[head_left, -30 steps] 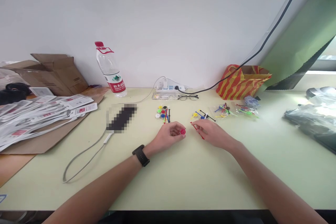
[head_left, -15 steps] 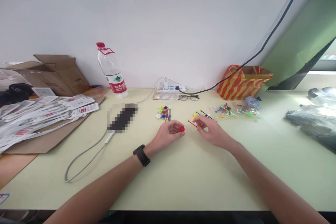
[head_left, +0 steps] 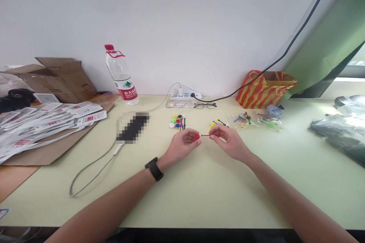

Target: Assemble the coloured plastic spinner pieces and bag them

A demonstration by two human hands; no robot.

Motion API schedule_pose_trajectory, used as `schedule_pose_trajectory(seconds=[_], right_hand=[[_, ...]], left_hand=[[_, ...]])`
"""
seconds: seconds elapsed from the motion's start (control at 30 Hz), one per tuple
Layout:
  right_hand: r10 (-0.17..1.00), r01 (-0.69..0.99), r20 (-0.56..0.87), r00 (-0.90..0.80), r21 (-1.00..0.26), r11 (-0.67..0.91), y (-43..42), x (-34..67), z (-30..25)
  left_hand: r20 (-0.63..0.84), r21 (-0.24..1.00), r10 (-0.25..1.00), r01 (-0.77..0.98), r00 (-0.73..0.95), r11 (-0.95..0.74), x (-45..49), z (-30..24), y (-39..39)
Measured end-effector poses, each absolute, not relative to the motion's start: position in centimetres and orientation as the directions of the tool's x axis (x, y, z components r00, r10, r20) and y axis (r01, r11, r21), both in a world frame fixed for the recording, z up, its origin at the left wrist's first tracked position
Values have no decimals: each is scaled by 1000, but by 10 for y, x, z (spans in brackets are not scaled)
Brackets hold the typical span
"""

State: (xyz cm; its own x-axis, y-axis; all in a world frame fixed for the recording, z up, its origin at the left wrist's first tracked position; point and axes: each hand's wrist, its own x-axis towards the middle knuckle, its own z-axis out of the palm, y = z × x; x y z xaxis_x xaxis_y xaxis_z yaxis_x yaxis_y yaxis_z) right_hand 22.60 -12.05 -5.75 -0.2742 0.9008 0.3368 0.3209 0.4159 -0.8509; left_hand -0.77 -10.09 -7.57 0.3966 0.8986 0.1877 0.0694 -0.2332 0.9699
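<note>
My left hand (head_left: 182,145), with a black watch on its wrist, pinches a small round red wheel (head_left: 197,136) between thumb and fingers. Facing it, my right hand (head_left: 226,140) grips a thin red rod (head_left: 205,135), whose free end points left at the wheel. A small gap separates the rod's tip from the wheel. Behind my left hand lie several coloured wheels (head_left: 175,120) and thin coloured rods (head_left: 183,122). Yellow, blue and black pieces (head_left: 214,123) sit just beyond my right hand, which partly hides them.
Bagged coloured parts (head_left: 245,120), glasses (head_left: 205,105) and a power strip (head_left: 186,95) lie toward the wall. A water bottle (head_left: 125,83) stands left of a striped bag (head_left: 262,89). A cable (head_left: 85,171) loops at left, near stacked white tags (head_left: 57,121).
My right hand has turned the red rod from slanting to nearly level and lined it up with the wheel. My left hand has barely moved and still pinches the wheel.
</note>
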Motion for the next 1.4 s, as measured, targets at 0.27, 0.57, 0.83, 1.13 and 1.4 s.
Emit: schedule_pose_trajectory(seconds=[0.27, 0.57, 0.83, 1.13, 1.4], right_hand=[[884, 108, 191, -426, -960, 260, -130, 216, -56], [889, 125, 165, -427, -963, 238, -130, 212, -58], [881, 214, 227, -415, -917, 337, -129, 213, -54], [871, 269, 195, -451, -900, 342, -129, 215, -57], [861, 265, 185, -474, -902, 340, -131, 213, -56]], left_hand=[[241, 942, 840, 92, 487, -324, -6, -66, -112], [191, 943, 811, 125, 553, -307, -6, -67, -114], [205, 924, 797, 157, 568, -350, -7, -68, -115], [234, 909, 804, 171, 546, -381, -7, -67, -115], [229, 913, 818, 174, 527, -368, -9, -69, -113]])
